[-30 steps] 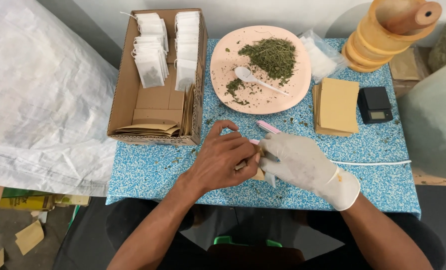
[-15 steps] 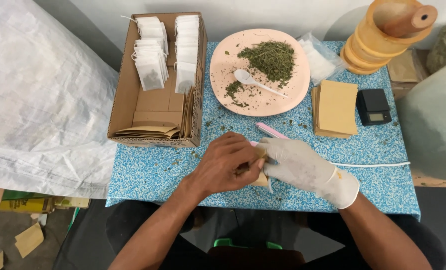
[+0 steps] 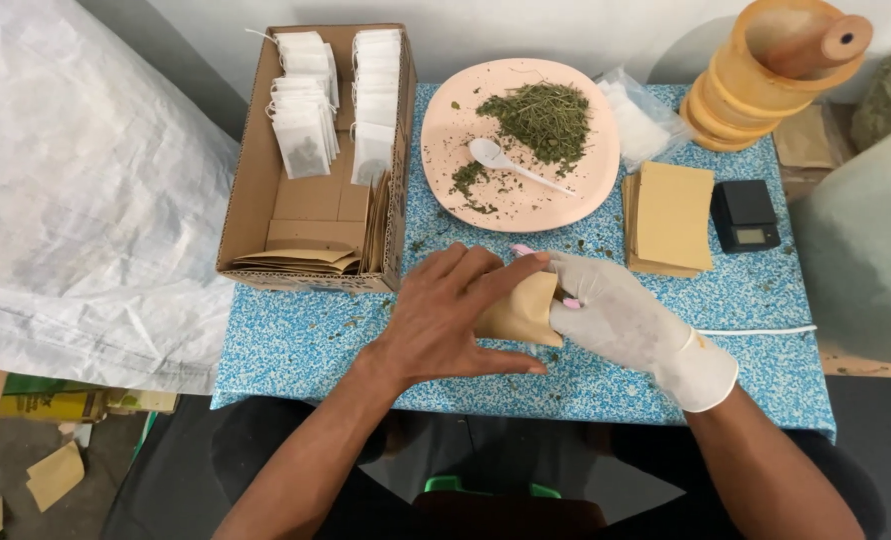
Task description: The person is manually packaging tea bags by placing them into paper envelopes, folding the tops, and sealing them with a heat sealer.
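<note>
**Inspector:** Start with the item in hand.

**Observer:** A tan paper pouch, held just above the counter near its front edge, between the two hands. The left hand, bare, has its fingers spread, palm against the pouch's left side and thumb running beneath it. The right hand, in a white glove, pinches the pouch's right edge.

**Inspector:** Anything else in the right hand?

**Observer:** A pink object shows just above the pouch and again by the gloved fingers. I cannot tell what it is or whether it is gripped.

**Inspector:** Immediate surroundings?

**Observer:** The counter has a blue speckled covering with green flecks scattered on it. A white cord runs off to the right from behind the gloved wrist.

**Inspector:** Farther back?

**Observer:** A pink plate carries a heap of dried green herb and a white spoon. Right of it lies a stack of tan pouches, then a small black scale. A clear bag sits behind that stack, and a wooden mortar with pestle stands at the far right corner.

**Inspector:** Left side?

**Observer:** A cardboard box holds rows of white filter bags at the back and flat tan pouches at the front. A white woven sack lies beside the counter.
</note>
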